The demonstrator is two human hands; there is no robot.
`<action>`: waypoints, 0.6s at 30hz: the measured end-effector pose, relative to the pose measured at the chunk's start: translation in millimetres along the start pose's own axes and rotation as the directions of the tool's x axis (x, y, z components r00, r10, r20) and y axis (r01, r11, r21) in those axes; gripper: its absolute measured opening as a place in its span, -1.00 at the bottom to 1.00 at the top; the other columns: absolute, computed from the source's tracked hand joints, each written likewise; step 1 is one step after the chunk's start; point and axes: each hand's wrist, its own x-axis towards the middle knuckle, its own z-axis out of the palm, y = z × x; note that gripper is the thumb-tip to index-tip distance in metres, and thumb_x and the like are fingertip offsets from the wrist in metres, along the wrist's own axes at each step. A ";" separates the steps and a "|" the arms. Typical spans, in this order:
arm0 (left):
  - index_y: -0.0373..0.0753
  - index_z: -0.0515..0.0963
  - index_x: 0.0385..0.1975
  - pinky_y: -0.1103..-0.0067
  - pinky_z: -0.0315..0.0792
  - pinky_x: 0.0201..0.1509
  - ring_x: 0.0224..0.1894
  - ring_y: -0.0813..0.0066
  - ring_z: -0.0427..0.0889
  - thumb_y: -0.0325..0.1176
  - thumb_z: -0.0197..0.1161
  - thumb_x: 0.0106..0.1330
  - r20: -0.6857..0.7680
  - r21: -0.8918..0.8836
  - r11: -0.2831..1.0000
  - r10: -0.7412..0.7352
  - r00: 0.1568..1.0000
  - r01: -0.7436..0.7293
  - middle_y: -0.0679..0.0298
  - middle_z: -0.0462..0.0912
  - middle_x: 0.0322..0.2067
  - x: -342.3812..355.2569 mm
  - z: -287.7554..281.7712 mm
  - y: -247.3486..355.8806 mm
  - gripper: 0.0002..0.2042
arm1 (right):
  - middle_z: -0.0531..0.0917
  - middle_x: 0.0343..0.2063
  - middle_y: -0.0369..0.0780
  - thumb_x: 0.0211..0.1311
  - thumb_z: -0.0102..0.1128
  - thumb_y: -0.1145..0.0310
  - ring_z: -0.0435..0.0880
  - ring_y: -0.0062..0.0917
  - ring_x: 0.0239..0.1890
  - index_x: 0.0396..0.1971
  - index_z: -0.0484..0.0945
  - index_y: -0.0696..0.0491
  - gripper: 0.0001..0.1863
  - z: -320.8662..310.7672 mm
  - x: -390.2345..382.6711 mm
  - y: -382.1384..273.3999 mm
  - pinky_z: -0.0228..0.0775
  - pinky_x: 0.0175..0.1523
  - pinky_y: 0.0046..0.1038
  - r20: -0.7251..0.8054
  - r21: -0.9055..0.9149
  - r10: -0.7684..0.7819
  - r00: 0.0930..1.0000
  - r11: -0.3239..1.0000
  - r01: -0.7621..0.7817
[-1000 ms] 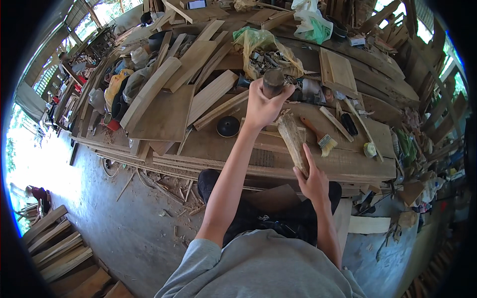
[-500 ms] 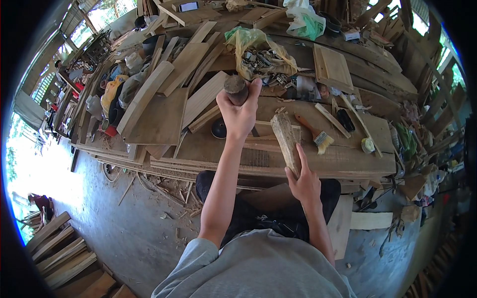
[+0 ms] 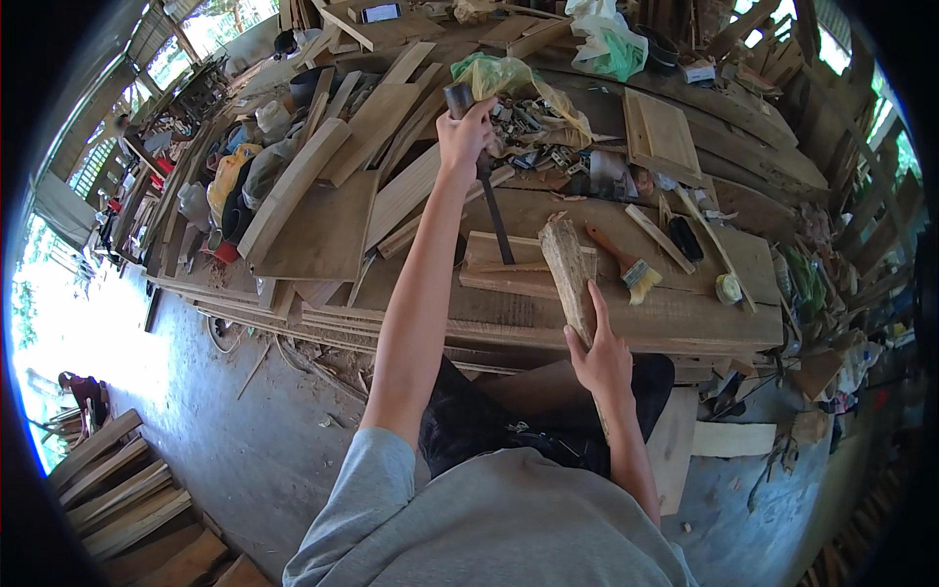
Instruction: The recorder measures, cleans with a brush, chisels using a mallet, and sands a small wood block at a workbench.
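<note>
My left hand is closed around the handle of a long chisel, out over the workbench. The chisel slants, its dark round handle end up at the far left and its blade tip down by a small wood block. I cannot tell whether the tip touches the block. In my right hand is a rough wooden stick, gripped at its near end, with my index finger stretched along it. The stick's far end lies over the right end of the block and hides part of it.
Right of the stick are a paintbrush, a black-handled brush and a small tape roll. A yellowish plastic bag with metal hardware lies beyond. Stacked boards cover the left side. Wood scraps litter the floor.
My left hand has moved forward and tilted the chisel, so its blade and more of the wood block now show. My right hand and the stick have hardly moved.
</note>
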 end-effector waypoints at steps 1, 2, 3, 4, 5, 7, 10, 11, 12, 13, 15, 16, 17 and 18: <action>-0.17 0.43 -0.48 0.56 0.18 -0.55 -0.70 0.67 0.25 -0.34 0.46 0.36 -0.033 0.009 1.000 -0.013 0.999 0.013 0.51 0.31 -0.68 1.9 0.3 0.6 -0.71 | 0.75 0.03 0.12 0.48 0.24 0.07 0.77 0.19 -0.12 0.64 -0.07 -0.44 -0.12 -0.5 0.2 0.7 0.67 0.07 0.16 0.005 0.004 -0.003 1.000 1.000 0.003; -0.17 0.44 -0.48 0.57 0.16 -0.56 -0.70 0.67 0.25 -0.36 0.45 0.36 -0.038 -0.004 1.000 -0.013 0.999 0.013 0.50 0.31 -0.69 2.9 -0.4 1.5 -0.72 | 0.75 0.03 0.12 0.48 0.24 0.07 0.77 0.19 -0.12 0.64 -0.07 -0.44 -0.12 2.0 0.2 3.2 0.67 0.07 0.16 0.001 0.004 -0.006 1.000 1.000 0.006; -0.17 0.44 -0.48 0.57 0.16 -0.56 -0.70 0.67 0.25 -0.36 0.45 0.36 -0.038 -0.004 1.000 -0.007 0.999 0.007 0.50 0.31 -0.69 2.5 -1.0 1.5 -0.72 | 0.76 0.01 0.12 0.48 0.24 0.07 0.77 0.18 -0.13 0.64 -0.07 -0.43 -0.12 6.8 0.2 6.7 0.68 0.06 0.15 -0.053 -0.018 -0.056 0.997 0.998 0.055; -0.18 0.44 -0.47 0.57 0.15 -0.57 -0.70 0.67 0.24 -0.38 0.44 0.36 -0.027 0.003 1.000 0.002 1.000 -0.002 0.50 0.31 -0.69 -3.3 4.3 1.3 -0.73 | 0.76 -0.01 0.12 0.48 0.24 0.08 0.77 0.18 -0.14 0.64 -0.07 -0.42 -0.12 9.2 0.6 10.4 0.68 0.05 0.15 -0.107 -0.045 -0.097 0.989 0.995 0.093; -0.19 0.44 -0.47 0.58 0.13 -0.58 -0.71 0.67 0.24 -0.40 0.44 0.36 -0.020 0.014 1.000 0.012 1.000 -0.011 0.50 0.31 -0.69 -11.2 6.8 3.0 -0.74 | 0.76 -0.01 0.12 0.48 0.24 0.08 0.77 0.18 -0.14 0.64 -0.07 -0.42 -0.12 7.1 -0.4 8.7 0.68 0.05 0.15 -0.108 -0.043 -0.095 0.990 0.995 0.091; -0.19 0.46 -0.46 0.59 0.10 -0.61 -0.72 0.68 0.25 -0.43 0.43 0.36 0.039 -0.011 0.999 0.045 0.998 -0.045 0.49 0.33 -0.69 -28.4 11.0 8.0 -0.76 | 0.77 -0.05 0.12 0.48 0.23 0.08 0.78 0.17 -0.16 0.65 -0.07 -0.41 -0.12 0.7 -3.7 4.7 0.69 0.03 0.14 -0.027 -0.003 -0.034 0.999 0.999 0.034; -0.20 0.54 -0.44 0.62 0.15 -0.66 -0.73 0.70 0.35 -0.39 0.52 0.33 0.282 -0.070 0.992 0.124 0.952 -0.108 0.45 0.47 -0.69 -52.1 16.5 7.5 -0.77 | 0.77 -0.08 0.13 0.48 0.24 0.09 0.79 0.16 -0.20 0.65 -0.06 -0.38 -0.12 3.2 -6.8 4.8 0.69 0.00 0.13 -0.033 -0.085 -0.054 0.998 0.995 0.051; -0.20 0.54 -0.44 0.62 0.15 -0.66 -0.73 0.70 0.35 -0.39 0.52 0.33 0.278 -0.067 0.991 0.126 0.952 -0.112 0.45 0.47 -0.69 -56.4 17.2 8.5 -0.77 | 0.77 -0.08 0.13 0.48 0.24 0.09 0.79 0.16 -0.20 0.65 -0.06 -0.38 -0.12 3.0 -5.9 3.4 0.69 0.00 0.13 -0.030 -0.082 -0.059 0.998 0.995 0.056; -0.21 0.54 -0.43 0.62 0.16 -0.66 -0.73 0.69 0.36 -0.39 0.52 0.33 0.243 -0.069 0.989 0.144 0.959 -0.131 0.44 0.47 -0.69 -59.3 17.8 10.0 -0.77 | 0.76 -0.05 0.14 0.48 0.24 0.09 0.78 0.16 -0.17 0.65 -0.06 -0.38 -0.12 1.5 -5.5 2.2 0.69 0.01 0.12 -0.014 -0.102 -0.050 0.999 0.994 0.048; -0.22 0.55 -0.41 0.62 0.16 -0.67 -0.74 0.67 0.36 -0.38 0.52 0.33 0.207 -0.070 0.986 0.162 0.965 -0.151 0.43 0.48 -0.69 -62.6 17.0 14.0 -0.78 | 0.75 -0.01 0.14 0.47 0.25 0.10 0.78 0.16 -0.13 0.65 -0.05 -0.37 -0.11 0.0 -5.7 0.5 0.68 0.02 0.12 0.004 -0.122 -0.042 0.999 0.992 0.042; -0.20 0.46 -0.44 0.59 0.20 -0.66 -0.74 0.60 0.39 -0.42 0.46 0.34 -0.169 -0.173 0.955 0.211 0.963 -0.239 0.41 0.46 -0.67 -54.3 2.7 22.4 -0.76 | 0.73 0.03 0.15 0.47 0.25 0.10 0.76 0.18 -0.08 0.65 -0.05 -0.37 -0.11 1.0 -3.4 6.4 0.68 0.04 0.11 -0.020 -0.097 -0.084 0.996 0.992 0.081; -0.18 0.42 -0.46 0.59 0.18 -0.66 -0.74 0.60 0.35 -0.43 0.42 0.35 -0.361 -0.260 0.927 0.166 0.918 -0.270 0.42 0.41 -0.67 -53.0 -2.2 35.4 -0.75 | 0.71 0.07 0.16 0.46 0.26 0.11 0.75 0.19 -0.03 0.65 -0.04 -0.36 -0.11 1.6 -2.7 8.5 0.67 0.06 0.11 -0.054 -0.076 -0.111 0.992 0.991 0.107; -0.18 0.42 -0.46 0.59 0.18 -0.66 -0.74 0.60 0.35 -0.43 0.42 0.35 -0.360 -0.258 0.927 0.167 0.918 -0.271 0.42 0.41 -0.67 -49.6 -19.2 41.2 -0.75 | 0.71 0.07 0.16 0.46 0.26 0.11 0.75 0.19 -0.03 0.65 -0.04 -0.36 -0.11 1.2 -2.9 7.2 0.67 0.06 0.11 -0.054 -0.073 -0.111 0.992 0.992 0.107; -0.18 0.40 -0.44 0.60 0.17 -0.66 -0.74 0.60 0.34 -0.43 0.42 0.35 -0.332 -0.445 0.822 0.216 0.918 -0.355 0.42 0.41 -0.66 -47.2 -37.9 47.3 -0.74 | 0.69 0.12 0.16 0.46 0.26 0.12 0.72 0.20 0.04 0.65 -0.04 -0.35 -0.11 0.0 -3.6 5.2 0.64 0.11 0.11 -0.031 -0.069 -0.085 0.996 0.994 0.083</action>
